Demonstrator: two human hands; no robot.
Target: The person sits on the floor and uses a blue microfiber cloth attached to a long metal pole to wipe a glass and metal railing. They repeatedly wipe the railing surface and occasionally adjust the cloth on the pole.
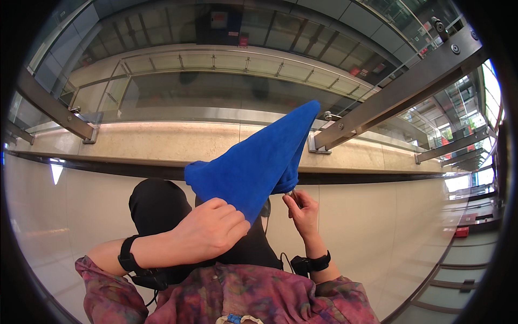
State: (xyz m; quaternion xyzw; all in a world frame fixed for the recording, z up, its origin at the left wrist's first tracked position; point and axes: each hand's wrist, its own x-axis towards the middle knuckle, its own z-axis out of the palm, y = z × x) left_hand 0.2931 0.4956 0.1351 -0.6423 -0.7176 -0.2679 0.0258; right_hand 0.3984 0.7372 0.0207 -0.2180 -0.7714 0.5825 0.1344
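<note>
A blue cloth [251,166] hangs in folds above my knees and rises to a point at the upper right. My left hand [216,227] is closed on its lower edge, knuckles up. At the cloth's right side, my right hand [304,212] pinches a thin, partly metallic handle [296,196] between thumb and fingers. The handle's upper end runs under the cloth, so what it belongs to is hidden. Black straps circle both of my wrists.
Black-clad knees [160,206] are below the cloth. Ahead runs a pale stone ledge [162,141] with a glass panel [162,95] behind it. Slanted metal posts [398,97] stand at left and right. Glossy tiles [356,235] cover the floor.
</note>
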